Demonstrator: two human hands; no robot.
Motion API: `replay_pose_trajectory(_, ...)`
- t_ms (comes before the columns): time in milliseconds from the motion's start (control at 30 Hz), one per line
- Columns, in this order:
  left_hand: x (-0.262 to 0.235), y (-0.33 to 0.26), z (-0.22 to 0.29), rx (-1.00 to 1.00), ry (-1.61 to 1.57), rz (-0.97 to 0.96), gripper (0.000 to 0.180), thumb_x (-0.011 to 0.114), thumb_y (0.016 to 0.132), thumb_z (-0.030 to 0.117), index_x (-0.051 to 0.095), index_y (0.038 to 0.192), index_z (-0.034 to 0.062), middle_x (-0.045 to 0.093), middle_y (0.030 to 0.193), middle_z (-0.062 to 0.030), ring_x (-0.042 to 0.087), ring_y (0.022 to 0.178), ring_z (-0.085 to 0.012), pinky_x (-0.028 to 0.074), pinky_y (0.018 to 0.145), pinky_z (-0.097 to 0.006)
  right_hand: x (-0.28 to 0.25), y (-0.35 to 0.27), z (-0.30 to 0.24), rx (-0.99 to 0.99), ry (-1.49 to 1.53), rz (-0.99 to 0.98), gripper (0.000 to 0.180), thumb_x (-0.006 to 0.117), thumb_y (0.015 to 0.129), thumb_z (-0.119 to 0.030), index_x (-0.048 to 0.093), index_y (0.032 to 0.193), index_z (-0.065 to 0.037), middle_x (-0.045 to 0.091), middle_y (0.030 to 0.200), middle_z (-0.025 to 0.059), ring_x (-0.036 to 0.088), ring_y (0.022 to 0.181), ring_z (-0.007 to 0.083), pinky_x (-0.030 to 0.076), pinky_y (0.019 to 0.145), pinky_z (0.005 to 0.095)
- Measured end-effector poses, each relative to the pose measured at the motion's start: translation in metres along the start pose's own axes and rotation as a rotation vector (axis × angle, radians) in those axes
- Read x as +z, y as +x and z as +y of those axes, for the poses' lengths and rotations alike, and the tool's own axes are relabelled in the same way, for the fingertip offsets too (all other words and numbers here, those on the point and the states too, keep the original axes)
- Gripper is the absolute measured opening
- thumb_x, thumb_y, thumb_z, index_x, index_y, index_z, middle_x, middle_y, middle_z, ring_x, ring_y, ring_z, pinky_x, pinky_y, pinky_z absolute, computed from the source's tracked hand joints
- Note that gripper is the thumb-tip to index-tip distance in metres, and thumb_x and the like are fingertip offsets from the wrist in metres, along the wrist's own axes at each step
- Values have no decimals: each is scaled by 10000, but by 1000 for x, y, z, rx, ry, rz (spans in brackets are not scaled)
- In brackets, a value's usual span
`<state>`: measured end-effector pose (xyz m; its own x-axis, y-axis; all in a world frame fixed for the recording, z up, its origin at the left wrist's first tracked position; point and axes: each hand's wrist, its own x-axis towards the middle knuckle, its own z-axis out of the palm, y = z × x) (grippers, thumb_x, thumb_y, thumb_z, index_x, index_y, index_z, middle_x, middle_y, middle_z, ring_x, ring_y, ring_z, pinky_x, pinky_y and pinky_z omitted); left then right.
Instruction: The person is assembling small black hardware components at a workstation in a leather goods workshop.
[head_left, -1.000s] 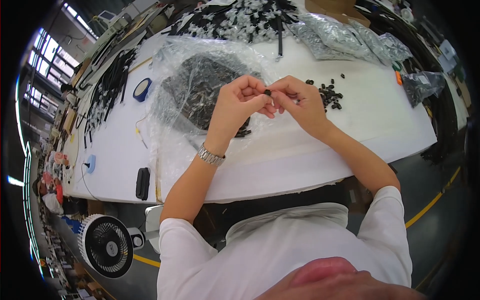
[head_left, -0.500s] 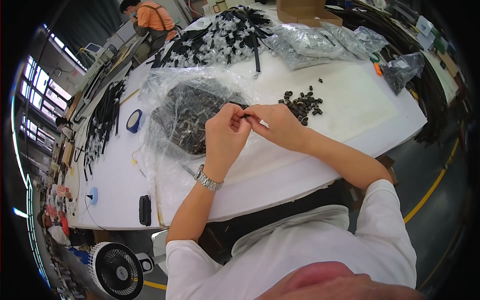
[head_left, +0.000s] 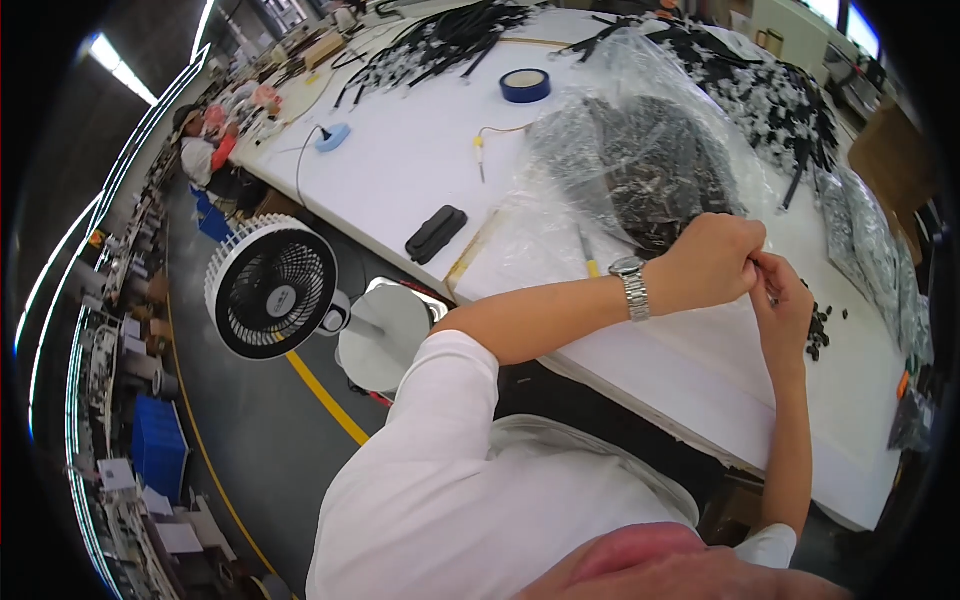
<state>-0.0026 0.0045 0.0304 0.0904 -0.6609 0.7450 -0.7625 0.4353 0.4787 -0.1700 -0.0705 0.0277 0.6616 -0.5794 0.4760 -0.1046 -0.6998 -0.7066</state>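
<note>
My left hand [head_left: 706, 262], with a metal watch [head_left: 632, 288] at its wrist, is closed, its fingertips meeting those of my right hand [head_left: 786, 303]. The right fingers are pinched too. Whatever lies between them is hidden now; half a second ago a tiny black piece showed there. Beyond the left hand lies a clear plastic bag [head_left: 572, 150] full of dark small parts [head_left: 660, 170]. Just right of my right hand is a loose pile of small black pieces [head_left: 818, 335], partly covered by that hand.
On the white table [head_left: 390, 190] are a blue tape roll [head_left: 525, 86], a black case [head_left: 436, 234], a yellow-tipped tool [head_left: 590, 262] and bundles of black straps [head_left: 440, 45]. Filled plastic bags [head_left: 870, 240] line the right. A fan [head_left: 278, 290] stands left of the table; a person [head_left: 200, 150] sits farther off.
The view has swung left, so hands and table appear farther right and the fan is fully seen. Both hands stay together, fingertips meeting; the small black piece between them is no longer visible.
</note>
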Motion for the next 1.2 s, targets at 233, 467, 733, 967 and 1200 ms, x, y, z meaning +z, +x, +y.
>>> replay_pose_trajectory(233, -18, 11, -9, -549, -691, -305, 72, 704, 741, 28, 656, 772, -16, 666, 634, -77, 633, 485, -111, 489, 436, -270, -4, 4, 29, 127, 362, -117, 211, 577, 1041, 15, 681, 1216, 70, 751, 983, 97, 735, 865, 148, 567, 820, 272)
replay_pose_trajectory(467, -4, 1, -10, -222, -303, -188, 122, 719, 744, 61, 642, 794, -18, 685, 700, -126, 693, 624, -209, 547, 577, -343, -2, 0, 19, 161, 132, -83, 189, 589, 1056, -22, 680, 1192, 71, 747, 911, 75, 721, 794, 132, 547, 766, 249)
replay_pose_trajectory(733, 11, -1, -8, -116, -1, -34, 103, 681, 779, 58, 626, 789, -29, 681, 777, -232, 688, 761, -422, 547, 700, -488, 4, 0, 16, 102, 40, 12, 159, 606, 1060, -45, 686, 1151, 56, 748, 903, 53, 705, 793, 102, 536, 758, 238)
replay_pose_trajectory(967, 4, 2, -12, -91, 38, -109, 97, 667, 758, 52, 625, 784, -32, 673, 760, -240, 682, 742, -429, 544, 686, -486, 5, 2, 25, 3, -14, 67, 191, 578, 1078, -57, 692, 1181, 55, 755, 948, 74, 720, 812, 121, 546, 788, 244)
replay_pose_trajectory(1200, -16, 6, -4, -361, -463, -252, 105, 699, 780, 50, 631, 799, -26, 692, 697, -154, 705, 645, -251, 561, 620, -355, -6, 7, 28, 188, 342, -120, 226, 578, 1084, -87, 670, 1205, 80, 741, 933, 81, 709, 790, 128, 575, 766, 272)
